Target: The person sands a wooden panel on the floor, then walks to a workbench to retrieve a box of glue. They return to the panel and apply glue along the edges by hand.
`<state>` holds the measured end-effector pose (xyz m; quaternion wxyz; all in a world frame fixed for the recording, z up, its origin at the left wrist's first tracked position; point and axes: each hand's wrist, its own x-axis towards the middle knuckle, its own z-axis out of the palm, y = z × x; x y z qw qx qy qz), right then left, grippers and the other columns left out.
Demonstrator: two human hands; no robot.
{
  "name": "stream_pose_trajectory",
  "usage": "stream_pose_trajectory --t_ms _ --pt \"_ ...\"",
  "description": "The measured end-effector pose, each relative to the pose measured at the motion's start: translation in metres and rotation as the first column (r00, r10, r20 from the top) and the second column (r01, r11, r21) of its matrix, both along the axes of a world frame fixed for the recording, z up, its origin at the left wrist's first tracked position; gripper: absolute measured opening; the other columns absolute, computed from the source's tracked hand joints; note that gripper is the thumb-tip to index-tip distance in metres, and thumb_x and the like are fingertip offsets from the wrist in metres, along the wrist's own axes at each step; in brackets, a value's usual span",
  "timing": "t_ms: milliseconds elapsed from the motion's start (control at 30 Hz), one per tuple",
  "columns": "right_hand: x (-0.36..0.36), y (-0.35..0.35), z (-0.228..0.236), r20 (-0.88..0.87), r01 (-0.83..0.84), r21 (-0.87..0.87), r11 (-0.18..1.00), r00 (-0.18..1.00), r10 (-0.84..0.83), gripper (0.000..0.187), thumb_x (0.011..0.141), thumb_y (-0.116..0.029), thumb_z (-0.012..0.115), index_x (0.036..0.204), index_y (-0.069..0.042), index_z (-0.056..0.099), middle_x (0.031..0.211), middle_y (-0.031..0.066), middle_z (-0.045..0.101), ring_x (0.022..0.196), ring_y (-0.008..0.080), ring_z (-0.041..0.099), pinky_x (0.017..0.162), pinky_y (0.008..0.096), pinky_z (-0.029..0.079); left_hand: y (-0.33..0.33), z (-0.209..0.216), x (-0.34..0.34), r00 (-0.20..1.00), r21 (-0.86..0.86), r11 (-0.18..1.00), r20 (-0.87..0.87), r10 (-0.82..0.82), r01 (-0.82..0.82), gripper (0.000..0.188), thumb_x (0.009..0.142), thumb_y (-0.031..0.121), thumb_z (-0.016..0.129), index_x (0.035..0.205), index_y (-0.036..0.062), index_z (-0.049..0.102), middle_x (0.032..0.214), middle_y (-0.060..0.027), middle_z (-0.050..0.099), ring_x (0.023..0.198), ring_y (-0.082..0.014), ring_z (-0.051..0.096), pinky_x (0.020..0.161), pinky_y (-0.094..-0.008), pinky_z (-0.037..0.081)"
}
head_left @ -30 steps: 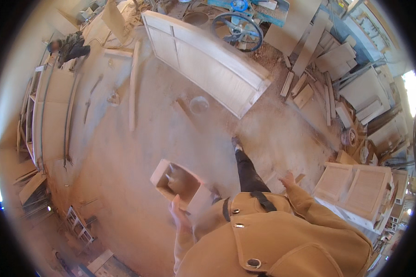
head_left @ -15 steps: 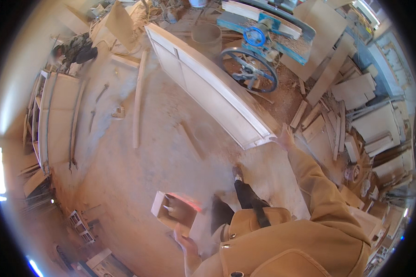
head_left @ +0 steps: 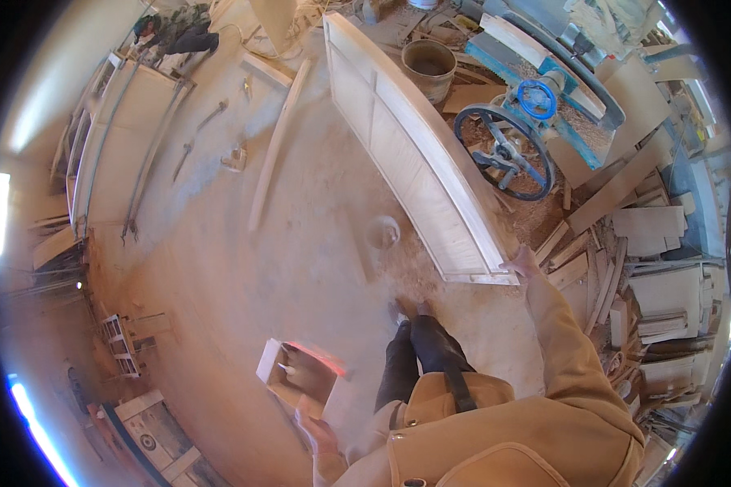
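Note:
My left hand (head_left: 315,428) is shut on a small open wooden box (head_left: 287,375), held low in front of my tan coat. My right arm stretches forward and my right hand (head_left: 521,262) closes over the near corner of a long pale wooden door panel (head_left: 418,154), which stands on edge across the sawdust floor. My dark trouser legs and shoes (head_left: 418,345) show between the two hands.
A blue machine with a spoked wheel (head_left: 505,154) and a bucket (head_left: 429,65) stand behind the panel. Stacked planks (head_left: 650,243) crowd the right. A long wooden strip (head_left: 274,150), another panel with clamps (head_left: 126,138) and a crouching person (head_left: 175,31) are at the far left.
My right arm has reached forward from my side to the panel's near corner. I have come closer to the panel. My left hand still holds the box.

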<state>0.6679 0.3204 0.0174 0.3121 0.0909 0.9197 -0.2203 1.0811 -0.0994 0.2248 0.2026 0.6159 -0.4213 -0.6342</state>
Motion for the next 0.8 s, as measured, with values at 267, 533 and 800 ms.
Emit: stream_pose_trajectory --t_ms 267,533,800 --pt "0.010 -0.004 0.006 -0.162 0.036 -0.529 0.848 0.977 -0.142 0.071 0.047 -0.021 0.087 0.105 0.007 0.058 0.091 0.0100 0.065 0.082 0.0207 0.062 0.074 0.0319 0.049 0.023 -0.021 0.012 0.982 -0.321 0.931 0.126 -0.138 0.172 0.041 0.091 0.034 0.047 0.119 0.0064 0.056 0.119 -0.0038 0.052 0.118 -0.0177 0.044 0.106 -0.0346 0.029" --pt "0.011 -0.012 -0.013 -0.161 -0.142 -0.223 0.964 0.981 0.108 0.050 0.049 -0.016 0.083 0.089 0.007 0.063 0.080 0.0119 0.067 0.073 0.0248 0.064 0.068 0.0334 0.053 0.085 -0.028 0.034 0.994 -0.134 0.986 -0.054 0.096 -0.102 0.042 0.094 0.032 0.044 0.122 0.0036 0.055 0.128 -0.0068 0.050 0.119 -0.0184 0.045 0.106 -0.0348 0.032" --pt "0.005 -0.077 0.069 -0.135 -0.035 -0.134 0.990 0.991 0.017 0.039 0.048 -0.017 0.082 0.074 0.006 0.065 0.080 0.0167 0.068 0.075 0.0242 0.065 0.070 0.0369 0.052 0.129 -0.002 0.021 0.880 0.008 0.880 -0.015 0.475 -0.475 0.048 0.088 0.037 0.055 0.124 0.0065 0.053 0.128 -0.0073 0.048 0.123 -0.0201 0.042 0.107 -0.0376 0.030"
